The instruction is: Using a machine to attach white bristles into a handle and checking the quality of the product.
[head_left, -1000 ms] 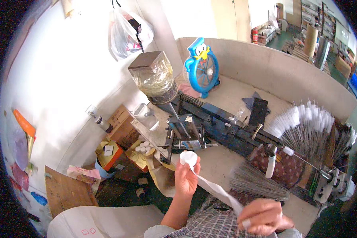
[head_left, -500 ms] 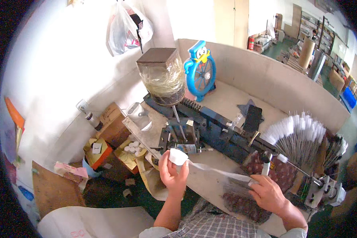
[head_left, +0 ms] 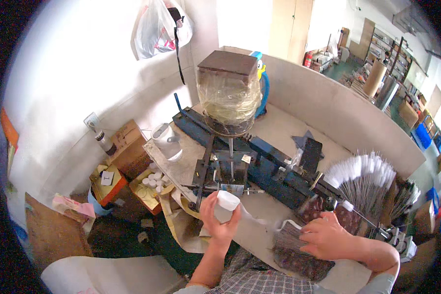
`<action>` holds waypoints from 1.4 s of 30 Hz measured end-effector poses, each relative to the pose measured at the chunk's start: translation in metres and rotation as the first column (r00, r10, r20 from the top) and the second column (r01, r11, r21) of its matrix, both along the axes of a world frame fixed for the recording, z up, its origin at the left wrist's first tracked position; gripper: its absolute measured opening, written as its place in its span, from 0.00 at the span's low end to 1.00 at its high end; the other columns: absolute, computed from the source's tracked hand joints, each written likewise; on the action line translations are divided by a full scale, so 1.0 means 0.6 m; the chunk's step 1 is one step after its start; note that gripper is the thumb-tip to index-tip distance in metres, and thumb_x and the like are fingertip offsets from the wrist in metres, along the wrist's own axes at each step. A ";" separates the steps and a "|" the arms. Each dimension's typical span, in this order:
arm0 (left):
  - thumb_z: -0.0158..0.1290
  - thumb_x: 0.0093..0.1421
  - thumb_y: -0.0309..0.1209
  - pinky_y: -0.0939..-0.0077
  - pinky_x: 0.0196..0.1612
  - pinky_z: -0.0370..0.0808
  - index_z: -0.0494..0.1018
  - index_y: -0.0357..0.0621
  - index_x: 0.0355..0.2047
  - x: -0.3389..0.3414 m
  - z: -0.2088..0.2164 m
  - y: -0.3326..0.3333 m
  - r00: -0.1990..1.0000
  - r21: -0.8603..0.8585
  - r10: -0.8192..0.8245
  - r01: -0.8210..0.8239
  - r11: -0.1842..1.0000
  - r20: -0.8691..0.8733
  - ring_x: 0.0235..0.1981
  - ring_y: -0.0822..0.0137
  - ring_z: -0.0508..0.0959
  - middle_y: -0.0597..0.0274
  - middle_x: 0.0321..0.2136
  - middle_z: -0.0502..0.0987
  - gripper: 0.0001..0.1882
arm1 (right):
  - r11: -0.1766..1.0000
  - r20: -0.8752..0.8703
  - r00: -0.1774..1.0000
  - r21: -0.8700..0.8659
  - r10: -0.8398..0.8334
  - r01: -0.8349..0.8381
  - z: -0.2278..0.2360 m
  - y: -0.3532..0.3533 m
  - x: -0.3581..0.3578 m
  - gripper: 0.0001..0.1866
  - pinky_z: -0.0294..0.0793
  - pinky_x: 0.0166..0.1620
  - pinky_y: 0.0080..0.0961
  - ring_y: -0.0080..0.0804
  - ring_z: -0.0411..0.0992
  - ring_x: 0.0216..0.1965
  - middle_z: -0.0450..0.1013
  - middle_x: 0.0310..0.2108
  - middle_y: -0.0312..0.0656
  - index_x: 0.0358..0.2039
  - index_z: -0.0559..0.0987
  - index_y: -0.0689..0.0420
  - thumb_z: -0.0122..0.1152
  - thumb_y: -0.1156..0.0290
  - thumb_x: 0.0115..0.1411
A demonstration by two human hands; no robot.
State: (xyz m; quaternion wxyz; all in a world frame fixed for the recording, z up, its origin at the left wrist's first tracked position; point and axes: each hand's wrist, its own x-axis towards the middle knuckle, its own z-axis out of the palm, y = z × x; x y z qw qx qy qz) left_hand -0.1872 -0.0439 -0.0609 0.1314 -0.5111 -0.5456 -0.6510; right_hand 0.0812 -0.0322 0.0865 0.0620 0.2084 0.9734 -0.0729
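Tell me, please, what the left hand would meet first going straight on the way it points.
Likely the black metal fixture beyond the left hand and its white roll; depth is unclear.

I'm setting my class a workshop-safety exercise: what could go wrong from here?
The thin white strip, slack and wavy towards the right grip, might snag on the bundle of thin grey wires close by in the picture.

The small, round white roll, held up by the fingers of the left grip, could slip and unwind.
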 end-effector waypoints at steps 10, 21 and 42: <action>0.64 0.39 0.28 0.68 0.41 0.71 0.62 0.36 0.46 0.037 -0.011 -0.003 0.926 -0.002 -0.339 0.344 0.939 0.165 0.36 0.59 0.73 0.51 0.40 0.71 0.33 | 0.987 -0.175 0.976 -0.117 -0.129 0.110 0.100 0.122 -0.143 0.13 0.73 0.35 0.36 0.45 0.73 0.34 0.72 0.31 0.47 0.34 0.74 0.57 0.54 0.62 0.53; 0.61 0.44 0.24 0.70 0.48 0.66 0.63 0.36 0.45 0.031 -0.006 0.029 0.410 0.061 -0.548 0.758 0.649 0.729 0.42 0.67 0.71 0.58 0.40 0.71 0.27 | 0.773 -0.786 0.424 -0.580 -0.449 -0.256 0.050 0.173 -0.317 0.08 0.69 0.33 0.22 0.22 0.68 0.26 0.70 0.21 0.37 0.29 0.72 0.63 0.48 0.73 0.61; 0.61 0.44 0.24 0.70 0.46 0.67 0.62 0.36 0.44 0.019 0.025 0.020 0.329 0.097 -0.560 0.795 0.598 0.760 0.39 0.67 0.71 0.57 0.39 0.70 0.28 | 0.811 -0.770 0.422 -0.572 -0.478 -0.125 0.045 0.172 -0.318 0.07 0.67 0.30 0.21 0.21 0.66 0.24 0.69 0.20 0.36 0.26 0.72 0.60 0.49 0.73 0.60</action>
